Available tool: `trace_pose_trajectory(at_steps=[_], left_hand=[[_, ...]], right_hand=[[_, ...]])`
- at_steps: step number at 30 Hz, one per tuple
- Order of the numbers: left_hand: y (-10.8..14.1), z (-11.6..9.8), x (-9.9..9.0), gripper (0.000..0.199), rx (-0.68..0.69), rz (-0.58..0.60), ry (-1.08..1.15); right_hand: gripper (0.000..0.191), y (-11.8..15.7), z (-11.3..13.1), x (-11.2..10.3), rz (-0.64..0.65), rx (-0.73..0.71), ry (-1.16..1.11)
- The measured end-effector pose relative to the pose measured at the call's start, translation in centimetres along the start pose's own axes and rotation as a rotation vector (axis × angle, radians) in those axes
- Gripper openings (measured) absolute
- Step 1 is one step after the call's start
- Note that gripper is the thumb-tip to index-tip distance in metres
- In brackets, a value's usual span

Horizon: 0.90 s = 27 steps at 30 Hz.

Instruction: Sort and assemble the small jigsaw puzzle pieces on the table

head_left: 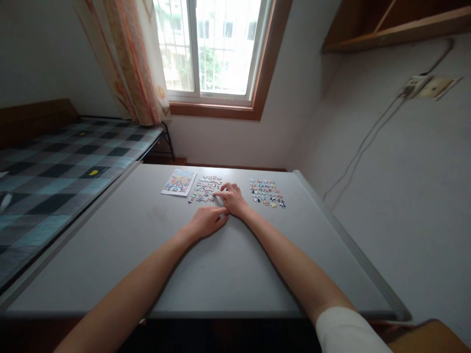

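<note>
My right hand (232, 200) is over the right edge of a group of small jigsaw pieces (206, 188) laid close together on the table. Its index finger is stretched out and touches a piece at that edge, while the other fingers are loosely bent. Just nearer to me, my left hand (209, 220) rests on the tabletop, its fingers loosely curved and the thumb apart from them. Its fingertips meet the underside of my right hand, and nothing shows in them. Left of the pieces lies a printed picture sheet (179, 183) with a colourful cartoon design.
A second group of jigsaw pieces (267, 192) lies in loose rows to the right on the grey table (228, 274). A bed with a checked mattress (73, 157) stands along the left, a wall with hanging cables (362, 147) at the right. A window (217, 49) is ahead.
</note>
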<state>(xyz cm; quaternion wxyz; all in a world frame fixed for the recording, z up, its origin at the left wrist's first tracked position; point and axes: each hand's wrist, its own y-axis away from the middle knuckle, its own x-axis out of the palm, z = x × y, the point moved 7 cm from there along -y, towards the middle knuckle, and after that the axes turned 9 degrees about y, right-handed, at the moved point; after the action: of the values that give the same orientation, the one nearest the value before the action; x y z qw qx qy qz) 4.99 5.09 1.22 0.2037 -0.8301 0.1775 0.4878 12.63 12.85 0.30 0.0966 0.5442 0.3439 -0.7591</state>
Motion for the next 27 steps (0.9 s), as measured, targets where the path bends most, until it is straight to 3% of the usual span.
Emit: trace_pose_trajectory(at_steps=[9,16,19,23,27], left_hand=[[0.3,0.0,-0.2,0.033,-0.019,-0.011,0.021],[0.2,0.2,0.1,0.033,-0.039,-0.002,0.018],[0.2,0.2,0.0,0.034,-0.044,-0.002,0.015],[0.4,0.1,-0.1,0.035,-0.06,-0.015,0.034],[0.4,0.3,0.0,0.034,-0.064,-0.023,0.058]], right_hand=[[0.036,1.1,-0.8,-1.2,-0.118,0.005,-0.095],[0.022,2.3,-0.7,-1.7,-0.059,-0.012,-0.093],[0.015,2.6,-1.1,-1.9,-0.035,0.054,-0.047],[0.016,2.7,-2.4,-2.2,-0.069,0.188,-0.022],[0.021,2.2,-3.2,-2.0,-0.1,0.231,0.015]])
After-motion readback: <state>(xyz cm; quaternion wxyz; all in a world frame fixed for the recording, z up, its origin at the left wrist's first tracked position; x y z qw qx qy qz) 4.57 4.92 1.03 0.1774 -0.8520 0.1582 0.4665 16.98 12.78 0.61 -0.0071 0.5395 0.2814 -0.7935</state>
